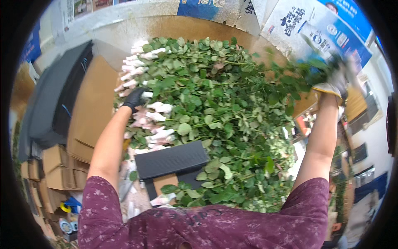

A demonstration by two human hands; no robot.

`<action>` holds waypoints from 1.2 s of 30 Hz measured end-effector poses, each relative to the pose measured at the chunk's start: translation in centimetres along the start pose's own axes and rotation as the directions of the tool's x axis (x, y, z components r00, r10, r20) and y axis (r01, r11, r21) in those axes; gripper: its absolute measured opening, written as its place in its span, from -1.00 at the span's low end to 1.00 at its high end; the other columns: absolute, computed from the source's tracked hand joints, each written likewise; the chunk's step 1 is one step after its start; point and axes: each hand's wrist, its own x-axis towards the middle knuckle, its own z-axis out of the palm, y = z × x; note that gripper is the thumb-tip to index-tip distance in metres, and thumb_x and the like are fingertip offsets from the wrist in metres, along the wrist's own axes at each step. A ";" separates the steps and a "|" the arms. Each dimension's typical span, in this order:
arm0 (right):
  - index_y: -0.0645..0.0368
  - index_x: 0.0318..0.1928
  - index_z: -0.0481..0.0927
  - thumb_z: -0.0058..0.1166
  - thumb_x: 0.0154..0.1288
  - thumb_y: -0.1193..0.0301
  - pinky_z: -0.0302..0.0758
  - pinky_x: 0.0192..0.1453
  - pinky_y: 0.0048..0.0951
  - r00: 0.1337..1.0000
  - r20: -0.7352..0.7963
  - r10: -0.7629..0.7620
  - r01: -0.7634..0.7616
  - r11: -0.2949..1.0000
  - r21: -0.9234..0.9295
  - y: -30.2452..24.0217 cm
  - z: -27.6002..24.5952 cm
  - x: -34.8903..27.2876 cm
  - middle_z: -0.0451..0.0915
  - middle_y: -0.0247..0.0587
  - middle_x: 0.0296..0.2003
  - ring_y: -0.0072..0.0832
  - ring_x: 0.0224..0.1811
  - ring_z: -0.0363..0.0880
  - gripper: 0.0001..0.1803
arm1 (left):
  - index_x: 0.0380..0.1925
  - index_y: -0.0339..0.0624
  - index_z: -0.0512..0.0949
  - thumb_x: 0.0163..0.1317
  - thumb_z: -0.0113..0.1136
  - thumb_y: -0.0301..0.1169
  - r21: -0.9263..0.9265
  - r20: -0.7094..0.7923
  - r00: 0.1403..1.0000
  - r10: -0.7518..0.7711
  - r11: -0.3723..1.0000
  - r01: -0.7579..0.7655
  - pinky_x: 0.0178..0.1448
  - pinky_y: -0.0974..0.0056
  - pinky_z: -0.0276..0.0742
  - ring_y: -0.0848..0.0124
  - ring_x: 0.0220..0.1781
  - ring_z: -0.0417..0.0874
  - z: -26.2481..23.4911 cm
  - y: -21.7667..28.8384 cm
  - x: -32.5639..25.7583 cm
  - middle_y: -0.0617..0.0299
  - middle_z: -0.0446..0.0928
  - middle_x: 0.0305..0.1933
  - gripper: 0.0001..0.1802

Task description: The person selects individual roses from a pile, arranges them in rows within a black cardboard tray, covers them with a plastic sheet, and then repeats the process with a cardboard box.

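My left hand (136, 98), in a black glove, is closed around a flower head at the left edge of a big pile of leafy flower stems (215, 95). The white sleeve (146, 95) of that flower pokes out beside the fingers. Several more flower heads in white and pale pink sleeves (161, 107) line the same edge. Far out to the right, my right hand (335, 85), in a pale glove with a yellowish cuff, grips leafy stems (304, 72). Motion smears its fingers and the stem ends, and leaves reach back toward the pile.
A dark grey box (172, 159) lies on the pile's near left side. Dark foam-like sheets (58, 95) and brown cardboard (93, 108) stand at the left, with cardboard boxes (60, 168) below. Printed cardboard panels (298, 25) back the table. A yellow tape roll (65, 206) sits lower left.
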 end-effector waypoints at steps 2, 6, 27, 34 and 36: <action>0.20 0.12 0.58 0.05 0.36 0.13 0.51 0.02 -0.33 0.994 -0.101 0.030 -0.031 1.000 -0.005 0.4 -5.5 2.5 0.62 -0.14 -0.05 -0.34 -0.07 0.57 -0.52 | 0.18 -0.05 0.51 0.11 0.27 -0.46 -0.055 -0.070 0.997 -0.029 0.998 0.025 0.19 0.11 0.52 0.02 0.13 0.60 2.1 1.0 0.0 -0.01 0.58 0.12 -0.45; 0.23 0.16 0.54 0.11 0.29 0.16 0.50 0.06 -0.34 0.995 -0.086 0.048 -0.037 0.991 0.127 -3.3 -9.6 1.3 0.60 -0.12 0.00 -0.33 -0.03 0.57 -0.48 | 0.28 0.07 0.44 0.07 0.31 -0.40 0.117 0.120 0.988 -0.096 0.990 0.082 0.19 0.10 0.53 0.00 0.13 0.60 -3.0 4.5 0.8 -0.06 0.58 0.11 -0.32; 0.07 -0.11 0.65 0.12 0.29 0.29 0.60 -0.18 -0.22 -0.065 0.978 -0.198 0.351 0.913 0.208 -15.6 -6.7 -47.1 0.68 -0.13 -0.29 -0.15 -0.19 0.67 -0.77 | 0.09 -0.20 0.59 0.21 0.36 -0.40 -0.689 0.094 0.978 -0.189 0.697 0.200 0.09 0.21 0.56 0.14 0.02 0.69 -1.2 24.4 -35.9 -0.02 0.65 0.01 -0.58; 0.23 0.16 0.48 0.07 0.42 0.38 0.52 0.07 -0.43 -0.448 0.893 -0.046 -0.235 0.970 -0.068 -12.6 -5.9 -50.6 0.64 -0.19 -0.06 -0.35 -0.04 0.61 -0.64 | -0.18 -0.26 0.71 0.19 0.30 -0.54 -0.768 0.158 0.929 -0.336 0.549 0.329 -0.14 0.26 0.58 0.38 -0.27 0.71 0.0 22.9 -35.8 -0.01 0.71 -0.28 -0.81; 0.38 0.23 0.42 0.09 0.42 0.45 0.48 0.19 -0.50 -0.575 0.817 0.051 -0.088 0.988 -0.124 -13.0 -5.6 -50.5 0.61 -0.19 0.04 -0.47 0.04 0.58 -0.56 | -0.21 -0.26 0.70 0.16 0.28 -0.56 -0.779 0.109 0.948 -0.299 0.567 0.269 -0.16 0.25 0.57 0.32 -0.29 0.71 -0.1 22.7 -36.0 -0.03 0.70 -0.28 -0.82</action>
